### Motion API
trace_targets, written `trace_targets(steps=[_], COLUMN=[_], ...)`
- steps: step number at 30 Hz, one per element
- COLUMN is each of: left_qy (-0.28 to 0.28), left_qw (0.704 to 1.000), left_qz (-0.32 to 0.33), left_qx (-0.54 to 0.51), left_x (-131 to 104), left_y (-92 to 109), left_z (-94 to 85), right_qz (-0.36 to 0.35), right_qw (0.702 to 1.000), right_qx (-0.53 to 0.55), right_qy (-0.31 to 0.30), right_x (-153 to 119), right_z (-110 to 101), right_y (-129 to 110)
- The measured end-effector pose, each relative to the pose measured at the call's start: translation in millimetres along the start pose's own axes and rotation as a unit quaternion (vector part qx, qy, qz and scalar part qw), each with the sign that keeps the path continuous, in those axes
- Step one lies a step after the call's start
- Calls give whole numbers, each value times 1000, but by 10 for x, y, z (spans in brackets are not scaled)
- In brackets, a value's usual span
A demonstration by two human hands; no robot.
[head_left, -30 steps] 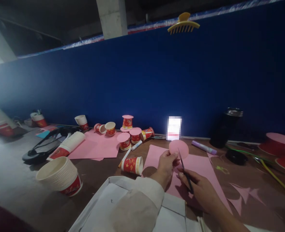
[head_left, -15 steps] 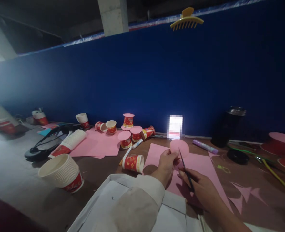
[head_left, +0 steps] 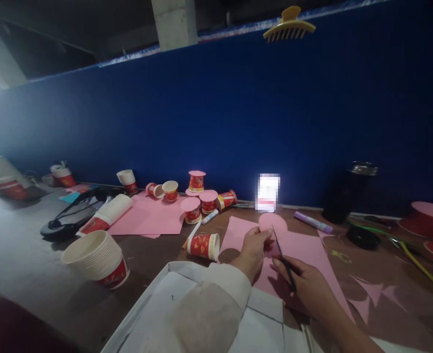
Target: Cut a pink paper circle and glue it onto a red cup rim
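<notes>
While the left hand (head_left: 253,249) pinches one pink paper disc (head_left: 272,223) above the pink sheet (head_left: 304,255) | right hand (head_left: 306,287) grips one pair of scissors (head_left: 283,260), blades at the disc's lower edge | one cup (head_left: 204,245) on its side just left | one cup stack (head_left: 97,257) further left | one purple marker (head_left: 312,222) behind

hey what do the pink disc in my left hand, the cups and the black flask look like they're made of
Pink disc: thin matte paper, likely cut from the same pink sheet under it; the left hand pinches its edge.
Cups: printed paper, red outside, plain white inside, thin rolled rims, nested tightly.
Flask: dark, perhaps metal or plastic; only its shiny silvery rim suggests steel.
</notes>
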State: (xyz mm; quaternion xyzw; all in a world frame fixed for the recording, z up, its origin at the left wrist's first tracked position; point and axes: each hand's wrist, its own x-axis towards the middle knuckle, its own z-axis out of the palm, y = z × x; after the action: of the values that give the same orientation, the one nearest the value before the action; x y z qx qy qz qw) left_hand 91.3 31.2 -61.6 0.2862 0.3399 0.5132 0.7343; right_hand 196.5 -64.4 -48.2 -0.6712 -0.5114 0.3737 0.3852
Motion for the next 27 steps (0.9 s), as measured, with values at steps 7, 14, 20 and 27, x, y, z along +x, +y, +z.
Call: trace_targets(steps=[7, 14, 20, 27], left_qy=[-2, 3, 28, 50], left_qw=[1000, 1000, 1000, 999], left_qz=[-1, -4, 2, 9], left_qx=[-3, -6, -10, 8], left_x=[-18, -12, 0, 22], left_y=[5, 17, 67, 111], left_z=[6, 4, 1, -5], right_qz=[-4, -9, -10, -24], right_qw=[1000, 1000, 999, 973], right_qx=[-18, -29, -35, -219], right_qy=[7, 4, 25, 67], right_x=[-20, -6, -14, 84], right_z=[-2, -18, 11, -300], right_y=[-52, -48, -13, 216])
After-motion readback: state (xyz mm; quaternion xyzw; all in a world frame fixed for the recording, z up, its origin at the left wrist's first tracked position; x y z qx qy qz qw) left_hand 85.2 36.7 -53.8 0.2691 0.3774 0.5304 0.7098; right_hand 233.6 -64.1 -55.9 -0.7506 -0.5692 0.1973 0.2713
